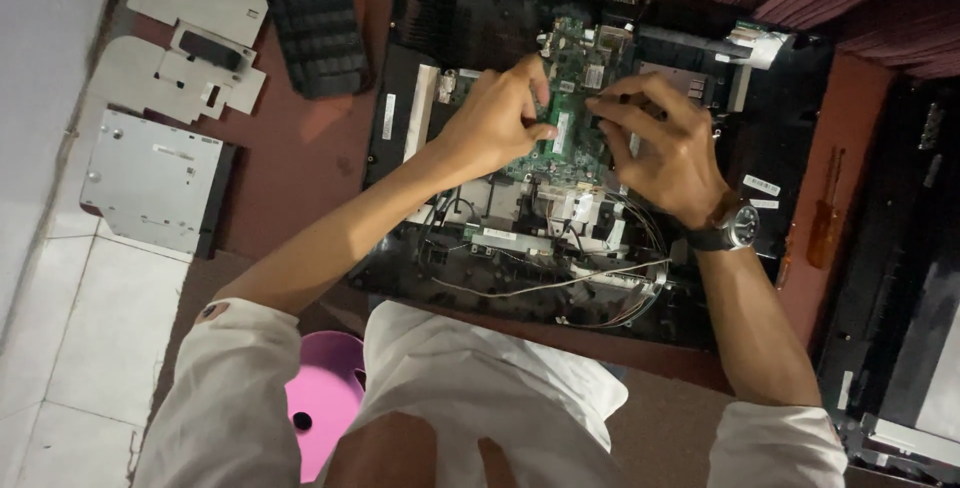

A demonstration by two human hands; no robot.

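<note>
An opened laptop chassis [780, 108] lies on the red-brown table with its green circuit board [575, 53] and loose cables exposed. My left hand [495, 118] and my right hand [665, 143], which wears a wristwatch, both pinch at a small green module [562, 133] in the middle of the board. The fingertips of the two hands almost meet over it. What lies under the fingers is hidden.
A removed keyboard [315, 18] lies at the back left, next to grey metal cover plates [185, 38] and a silver optical drive [150, 180]. An orange-handled screwdriver [825, 213] rests at the right, beside another dark panel [900, 278]. A pink stool [320, 403] stands below.
</note>
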